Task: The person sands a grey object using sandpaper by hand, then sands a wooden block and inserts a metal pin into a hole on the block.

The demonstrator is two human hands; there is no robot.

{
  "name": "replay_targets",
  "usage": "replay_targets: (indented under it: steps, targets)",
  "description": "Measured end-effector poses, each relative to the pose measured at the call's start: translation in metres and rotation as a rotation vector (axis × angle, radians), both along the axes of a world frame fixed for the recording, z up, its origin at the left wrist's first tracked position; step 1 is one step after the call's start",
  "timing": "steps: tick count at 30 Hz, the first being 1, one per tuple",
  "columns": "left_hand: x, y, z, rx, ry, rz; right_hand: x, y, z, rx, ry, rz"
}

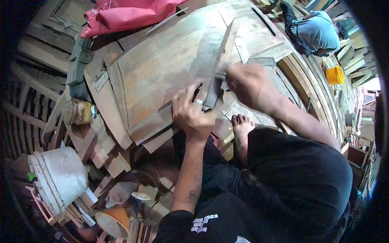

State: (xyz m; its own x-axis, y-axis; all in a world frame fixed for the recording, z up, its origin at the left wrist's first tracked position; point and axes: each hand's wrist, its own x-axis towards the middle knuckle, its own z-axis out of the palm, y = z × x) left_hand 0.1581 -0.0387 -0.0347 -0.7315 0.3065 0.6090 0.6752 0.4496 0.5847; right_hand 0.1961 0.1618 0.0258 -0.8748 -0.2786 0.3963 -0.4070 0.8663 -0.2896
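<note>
A narrow wooden piece (227, 40) slants up and away from my hands over a wide wooden panel (162, 73). My left hand (194, 115), a ring on one finger, is closed round the near end of that piece. A dark grey flat part (212, 94) shows between my hands; whether it belongs to the wood or is a separate blade I cannot tell. My right hand (249, 83) is smeared by motion. Its fingers are curled round a blurred, greyish thing whose kind does not show, close against the wooden piece.
My bare foot (242, 125) rests beside the panel. Pink cloth (121, 18) lies at the far edge. To the left are a jar (79, 111), a white bucket (60, 174) and wood offcuts (117, 164). Another person (316, 34) bends near long planks and a yellow bucket (334, 75).
</note>
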Motion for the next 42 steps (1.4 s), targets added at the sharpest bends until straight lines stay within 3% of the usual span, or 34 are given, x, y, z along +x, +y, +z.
replay_targets:
  steps: [3, 7, 11, 13, 15, 17, 19, 21, 24, 25, 29, 31, 32, 33, 35, 37, 39, 42]
  targets:
    - [0.001, -0.003, -0.001, -0.063, -0.005, -0.006, 0.009, -0.019, 0.008, 0.056, 0.066, 0.186]
    - [-0.001, 0.001, -0.004, -0.007, -0.003, 0.003, -0.01, 0.01, 0.002, -0.08, -0.018, -0.153]
    - [-0.001, -0.001, -0.004, -0.042, 0.008, 0.003, 0.005, -0.013, -0.003, -0.045, 0.11, 0.182]
    - [0.0, -0.004, 0.0, -0.062, -0.007, 0.0, 0.001, -0.001, 0.002, -0.007, 0.064, 0.132]
    - [0.0, -0.002, -0.005, 0.002, 0.001, -0.016, -0.012, 0.011, -0.001, -0.097, 0.079, -0.106]
    - [0.0, -0.001, -0.004, 0.004, -0.038, -0.019, -0.003, 0.003, 0.003, -0.09, -0.011, -0.09]
    - [-0.002, -0.002, -0.002, 0.007, -0.026, -0.026, 0.005, -0.013, 0.003, -0.046, 0.002, 0.164]
    - [-0.001, -0.005, -0.001, -0.043, 0.006, -0.019, 0.003, -0.012, 0.011, -0.001, 0.011, 0.247]
    - [0.0, -0.003, -0.001, -0.042, -0.038, -0.017, -0.011, 0.009, 0.004, -0.12, 0.03, -0.107]
    - [-0.001, -0.002, -0.004, -0.033, -0.035, -0.03, -0.009, 0.009, 0.004, -0.084, 0.033, -0.133]
    - [0.001, -0.003, 0.0, -0.027, -0.013, -0.021, 0.011, -0.015, 0.008, 0.037, 0.025, 0.201]
    - [0.0, -0.005, -0.005, -0.058, -0.001, -0.014, 0.002, -0.003, -0.003, 0.002, 0.089, 0.149]
    - [0.0, -0.004, -0.006, -0.06, -0.015, -0.02, 0.001, 0.005, 0.003, -0.021, -0.056, -0.035]
    - [-0.001, -0.003, -0.007, -0.059, -0.028, -0.026, -0.008, 0.006, 0.007, -0.088, 0.006, -0.101]
    - [0.0, -0.002, -0.004, -0.044, -0.012, -0.005, 0.0, 0.002, 0.014, -0.018, -0.109, -0.084]
    - [0.003, -0.003, 0.004, -0.055, -0.063, -0.003, 0.007, -0.016, 0.007, -0.038, -0.009, 0.189]
    - [0.003, -0.004, -0.001, -0.032, -0.034, -0.011, 0.01, -0.014, 0.015, 0.007, -0.08, 0.187]
    - [0.001, -0.002, -0.004, -0.036, -0.01, -0.004, -0.007, 0.008, 0.009, 0.048, -0.112, -0.185]
